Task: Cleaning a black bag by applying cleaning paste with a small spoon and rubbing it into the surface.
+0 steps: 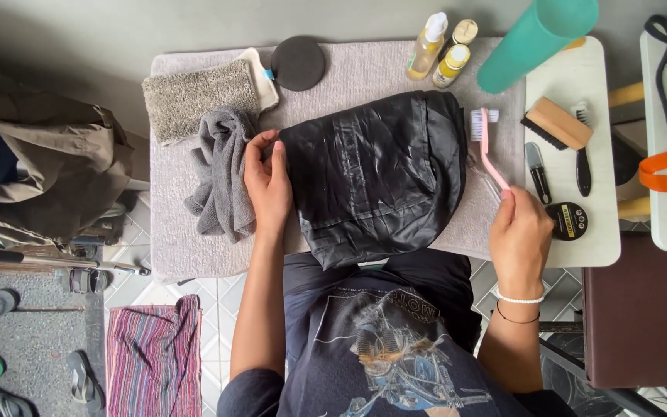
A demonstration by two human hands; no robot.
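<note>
A shiny black cloth bag [372, 174] lies on a grey mat [372, 66] covering the small table. My left hand [268, 181] rests at the bag's left edge with fingers pinching the fabric, beside a crumpled grey towel [221, 174]. To the right of the bag, my right hand [519, 235] holds a pink-handled toothbrush [489, 143] by its end, its white bristles pointing away from me near the bag's top right corner.
At the back stand a grey scrubbing mitt [194, 96], a round black pad [298, 63], a spray bottle [426, 46], two small bottles [453, 62] and a teal tube [534, 35]. On the white part at right lie a wooden brush [557, 123], two black brushes [583, 158] and a polish tin [567, 220]. A striped cloth [156, 355] lies on the floor.
</note>
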